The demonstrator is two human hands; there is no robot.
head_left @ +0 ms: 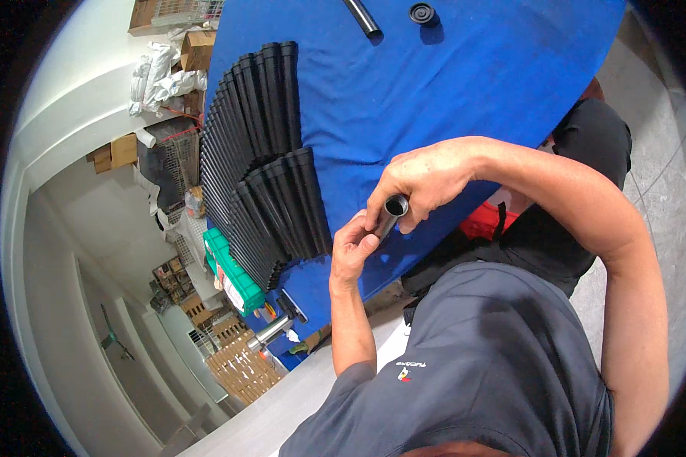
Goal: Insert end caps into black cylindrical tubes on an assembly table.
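Observation:
A dark metal tube (389, 220) is held between both hands over the near edge of the blue-covered table (404, 99). Its round open end faces up toward me, showing a hollow inside. Low on the tube, the thumb and fingers of my left hand (351, 250) are closed around its side. My right hand (432, 181) grips near the open end, with fingers bent on both sides of the rim. The far end of the tube is hidden by the hands.
Two stacked rows of black tubes (282, 202) lie on the left of the table. Beside them stand a green crate (232, 273) and a silver cylinder (270, 333). A black tube (363, 18) and a round black cap (421, 14) lie at the far side.

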